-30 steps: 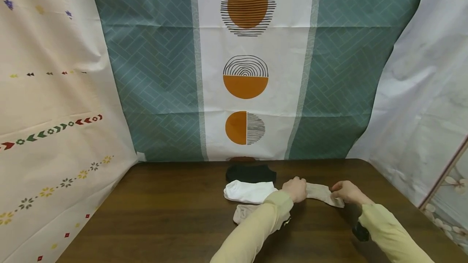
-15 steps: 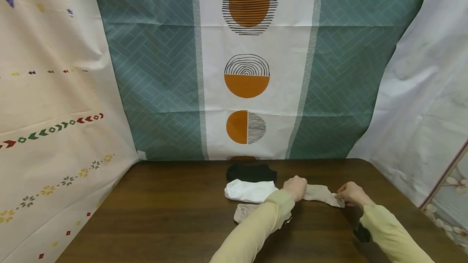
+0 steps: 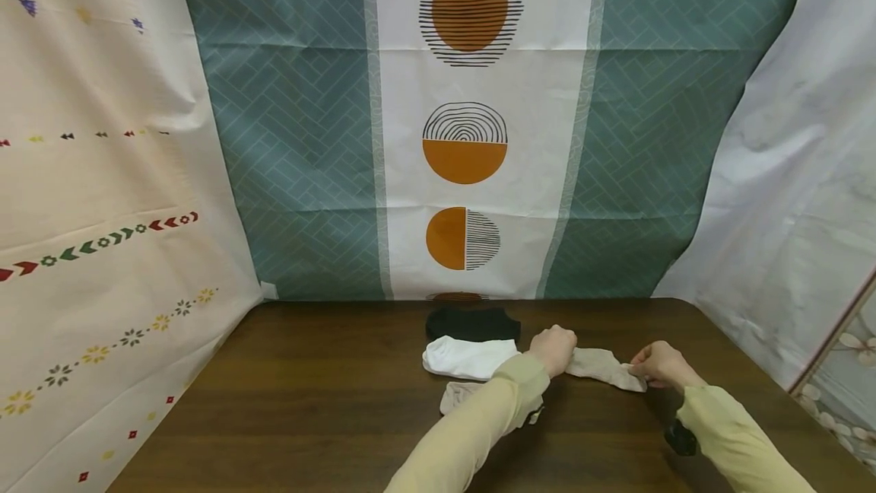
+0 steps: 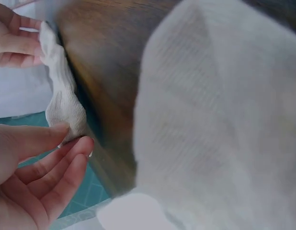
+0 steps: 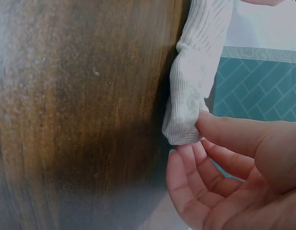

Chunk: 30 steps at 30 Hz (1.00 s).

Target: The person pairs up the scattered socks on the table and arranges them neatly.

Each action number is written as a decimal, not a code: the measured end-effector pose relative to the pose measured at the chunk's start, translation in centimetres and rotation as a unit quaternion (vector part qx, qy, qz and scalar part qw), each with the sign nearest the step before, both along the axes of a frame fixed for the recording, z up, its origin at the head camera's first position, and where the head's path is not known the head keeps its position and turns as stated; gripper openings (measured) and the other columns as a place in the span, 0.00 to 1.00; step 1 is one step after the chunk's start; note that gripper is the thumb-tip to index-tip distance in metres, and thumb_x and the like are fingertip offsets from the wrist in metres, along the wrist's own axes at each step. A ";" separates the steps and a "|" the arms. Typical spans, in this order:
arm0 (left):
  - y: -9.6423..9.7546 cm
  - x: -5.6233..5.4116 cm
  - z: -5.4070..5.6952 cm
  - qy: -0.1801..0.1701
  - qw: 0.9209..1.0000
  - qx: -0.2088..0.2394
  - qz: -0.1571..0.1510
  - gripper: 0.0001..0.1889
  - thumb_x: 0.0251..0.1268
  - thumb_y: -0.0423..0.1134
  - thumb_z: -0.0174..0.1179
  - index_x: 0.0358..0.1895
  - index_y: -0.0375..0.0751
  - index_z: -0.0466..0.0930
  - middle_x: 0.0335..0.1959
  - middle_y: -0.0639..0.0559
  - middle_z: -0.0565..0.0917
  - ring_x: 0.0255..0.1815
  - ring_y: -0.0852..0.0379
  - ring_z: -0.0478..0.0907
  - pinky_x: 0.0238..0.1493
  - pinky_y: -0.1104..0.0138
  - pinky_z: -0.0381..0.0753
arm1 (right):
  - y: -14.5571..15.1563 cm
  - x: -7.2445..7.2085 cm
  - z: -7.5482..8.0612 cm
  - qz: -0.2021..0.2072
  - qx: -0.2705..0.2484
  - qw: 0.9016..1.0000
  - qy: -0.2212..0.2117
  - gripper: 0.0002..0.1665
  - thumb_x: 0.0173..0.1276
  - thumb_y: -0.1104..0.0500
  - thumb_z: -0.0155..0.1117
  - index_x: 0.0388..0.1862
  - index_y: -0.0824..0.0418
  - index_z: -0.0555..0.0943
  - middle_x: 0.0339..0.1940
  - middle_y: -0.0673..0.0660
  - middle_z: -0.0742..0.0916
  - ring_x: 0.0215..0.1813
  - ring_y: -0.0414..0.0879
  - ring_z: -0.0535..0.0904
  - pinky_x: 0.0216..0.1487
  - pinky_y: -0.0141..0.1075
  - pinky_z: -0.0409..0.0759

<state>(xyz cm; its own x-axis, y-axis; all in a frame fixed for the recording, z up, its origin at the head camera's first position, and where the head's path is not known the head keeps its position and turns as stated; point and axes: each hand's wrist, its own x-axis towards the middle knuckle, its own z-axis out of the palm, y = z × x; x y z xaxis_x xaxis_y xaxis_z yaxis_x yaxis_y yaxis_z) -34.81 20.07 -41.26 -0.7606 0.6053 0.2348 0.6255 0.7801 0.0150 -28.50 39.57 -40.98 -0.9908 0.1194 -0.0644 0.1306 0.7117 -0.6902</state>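
A ribbed light beige sock (image 3: pixel 599 367) is stretched out flat between my two hands on the right part of the table. My left hand (image 3: pixel 551 350) pinches its left end between thumb and fingers, as the left wrist view shows. At the other end, my right hand (image 5: pixel 234 167) holds the sock's edge, thumb on top and fingers beneath. Under my left forearm lies another beige sock (image 3: pixel 455 395), partly hidden by the sleeve; it looms large and blurred in the left wrist view. A white sock (image 3: pixel 467 358) lies just behind it.
A black sock (image 3: pixel 472 323) lies at the back, behind the white one. The dark wooden table (image 3: pixel 328 394) ends at a teal and white patterned curtain (image 3: pixel 301 173). Light cloths hang at both sides. A dark device (image 3: pixel 680 438) is under my right wrist.
My right hand has shifted slightly right along the beige sock, its fingers now at the end. My left hand stays at the left end, with hardly any movement.
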 end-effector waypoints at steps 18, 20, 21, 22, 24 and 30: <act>-2.5 0.7 2.4 -0.008 0.999 0.003 -0.041 0.10 0.58 0.31 0.57 0.34 0.52 0.84 0.31 0.62 0.81 0.30 0.63 0.77 0.26 0.71 0.73 | -1.2 0.1 0.9 0.015 -0.037 0.999 0.021 0.06 0.55 0.68 0.64 0.28 0.73 0.79 0.22 0.54 0.78 0.24 0.46 0.73 0.27 0.40 0.75; -2.9 0.7 2.5 -0.003 0.999 0.007 -0.046 0.10 0.58 0.31 0.57 0.35 0.52 0.84 0.31 0.61 0.81 0.30 0.63 0.77 0.25 0.71 0.73 | -1.4 0.1 1.0 0.021 -0.032 0.999 0.027 0.06 0.55 0.68 0.64 0.28 0.73 0.79 0.22 0.54 0.79 0.24 0.46 0.73 0.27 0.40 0.75; -3.0 0.7 2.6 0.001 0.999 0.008 -0.048 0.10 0.58 0.31 0.57 0.34 0.52 0.84 0.30 0.61 0.81 0.30 0.63 0.77 0.25 0.71 0.73 | -1.4 0.2 1.0 0.025 -0.028 0.999 0.030 0.06 0.55 0.68 0.64 0.28 0.73 0.79 0.22 0.53 0.79 0.24 0.46 0.73 0.27 0.40 0.75; -3.2 0.8 2.6 0.006 0.999 0.010 -0.050 0.09 0.58 0.32 0.57 0.34 0.52 0.84 0.30 0.61 0.81 0.29 0.64 0.77 0.25 0.71 0.73 | -1.5 0.2 1.1 0.028 -0.023 0.999 0.034 0.06 0.55 0.68 0.64 0.27 0.73 0.79 0.22 0.53 0.79 0.24 0.46 0.73 0.26 0.39 0.75; -3.5 0.7 2.7 0.015 0.998 0.014 -0.055 0.09 0.57 0.32 0.57 0.32 0.51 0.84 0.28 0.61 0.81 0.28 0.64 0.77 0.24 0.72 0.73 | -1.7 0.2 1.2 0.034 -0.023 0.998 0.038 0.06 0.55 0.68 0.64 0.27 0.73 0.79 0.22 0.53 0.79 0.24 0.46 0.74 0.26 0.39 0.75; -4.5 0.6 3.3 0.002 0.998 0.028 -0.064 0.09 0.58 0.30 0.57 0.32 0.48 0.84 0.29 0.61 0.81 0.26 0.66 0.76 0.24 0.75 0.71 | -2.3 0.1 1.8 0.051 -0.018 0.997 0.053 0.08 0.54 0.68 0.65 0.28 0.74 0.79 0.22 0.54 0.79 0.24 0.45 0.73 0.26 0.39 0.75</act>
<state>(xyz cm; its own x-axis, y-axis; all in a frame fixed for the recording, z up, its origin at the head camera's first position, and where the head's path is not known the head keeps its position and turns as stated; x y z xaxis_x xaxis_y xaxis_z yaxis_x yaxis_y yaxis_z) -34.20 15.58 -37.96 -0.6762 0.6838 0.2741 0.7206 0.6913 0.0531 -28.43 37.24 -39.14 -0.9991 0.0170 0.0381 -0.0157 0.6925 -0.7212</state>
